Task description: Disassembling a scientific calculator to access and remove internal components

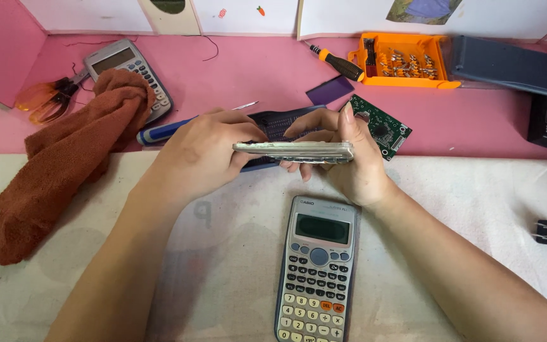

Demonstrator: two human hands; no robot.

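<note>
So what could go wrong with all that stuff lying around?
The thin casing is pinched edge-on between the left hand and right hand; it might slip onto the calculator below. The bare circuit board lies loose right behind the fingers and could get knocked. The open bit tray could spill small bits if bumped.

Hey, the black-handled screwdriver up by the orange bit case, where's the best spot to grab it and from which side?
Probably the black handle: it is the thickest part of the screwdriver, lying flat on the pink surface. Come from above and the near side; its butt sits against the orange bit case, blocking the right.
</note>
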